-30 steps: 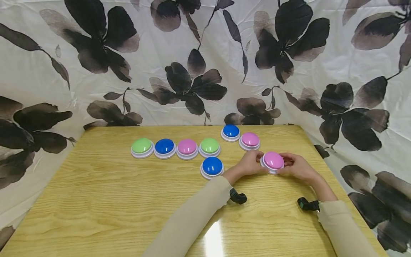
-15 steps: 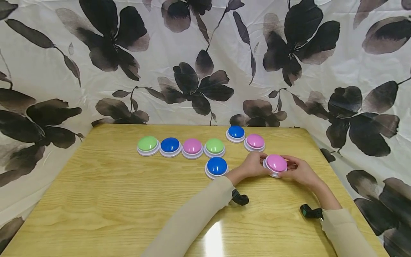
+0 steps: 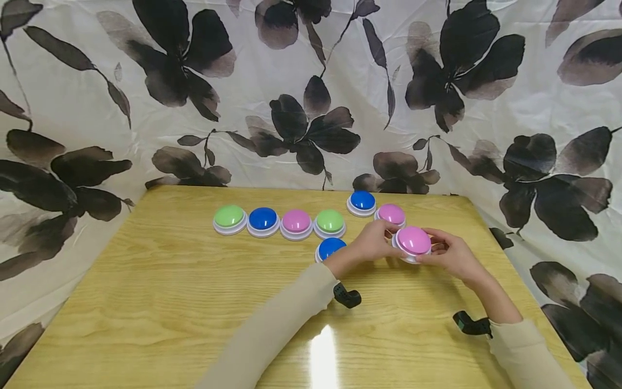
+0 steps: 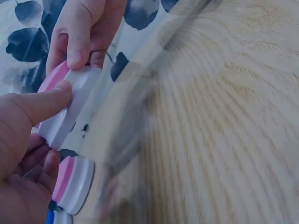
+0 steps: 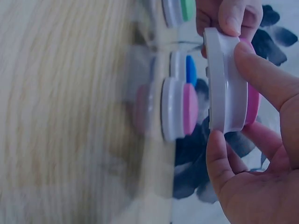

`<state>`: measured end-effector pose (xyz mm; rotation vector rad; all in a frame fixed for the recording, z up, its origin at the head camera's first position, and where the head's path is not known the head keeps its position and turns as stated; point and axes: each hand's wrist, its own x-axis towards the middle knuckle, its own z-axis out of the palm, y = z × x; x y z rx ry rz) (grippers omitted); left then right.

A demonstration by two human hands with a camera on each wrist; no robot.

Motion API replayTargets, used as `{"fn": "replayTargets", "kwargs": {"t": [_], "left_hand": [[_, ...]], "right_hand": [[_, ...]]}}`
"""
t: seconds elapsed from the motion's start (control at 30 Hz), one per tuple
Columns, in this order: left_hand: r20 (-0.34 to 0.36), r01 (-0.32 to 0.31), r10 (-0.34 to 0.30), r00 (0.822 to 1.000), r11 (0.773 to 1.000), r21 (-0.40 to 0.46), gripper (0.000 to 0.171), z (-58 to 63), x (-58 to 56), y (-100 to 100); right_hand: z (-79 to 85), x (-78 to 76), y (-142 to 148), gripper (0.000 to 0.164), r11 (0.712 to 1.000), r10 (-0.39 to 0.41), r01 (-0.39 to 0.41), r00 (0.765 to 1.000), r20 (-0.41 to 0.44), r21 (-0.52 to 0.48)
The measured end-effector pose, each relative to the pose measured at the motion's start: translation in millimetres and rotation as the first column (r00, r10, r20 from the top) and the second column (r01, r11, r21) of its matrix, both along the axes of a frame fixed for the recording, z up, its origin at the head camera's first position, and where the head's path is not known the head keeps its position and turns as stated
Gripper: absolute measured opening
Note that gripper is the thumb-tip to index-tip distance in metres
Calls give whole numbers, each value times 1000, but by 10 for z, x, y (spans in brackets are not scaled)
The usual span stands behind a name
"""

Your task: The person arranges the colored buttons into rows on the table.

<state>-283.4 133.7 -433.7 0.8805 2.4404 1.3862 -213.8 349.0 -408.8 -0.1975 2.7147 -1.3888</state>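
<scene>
While the left hand (image 3: 373,241) holds one side of a pink button (image 3: 413,240), the right hand (image 3: 452,255) holds the other side, and each hand bends its thumb and fingers round it. The button is up in the air, above the right part of the table (image 3: 146,302). Its round pink top sits in a white base (image 5: 228,84). Behind it, another pink button (image 3: 391,213) stands just beside a back blue button (image 3: 363,200). To the left, four more stand in a row: a green button (image 3: 229,216), a blue button (image 3: 263,219), a middle pink button (image 3: 296,221) and a second green button (image 3: 330,221). A front blue button (image 3: 329,247) stands near the end of that row, partly hidden by the left wrist. A white cloth (image 3: 272,65) with dark flowers hangs behind the table.
</scene>
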Motion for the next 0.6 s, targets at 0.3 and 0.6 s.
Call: {"fn": "replayTargets", "kwargs": {"t": [0.3, 0.6], "left_hand": [[-85, 21, -22, 996, 1000, -11, 60, 105, 36, -360], [-99, -31, 31, 995, 1000, 3, 60, 165, 68, -851]], "right_hand": [[64, -12, -273, 73, 999, 32, -33, 999, -45, -23], [117, -119, -707, 74, 997, 83, -83, 993, -88, 11]]}}
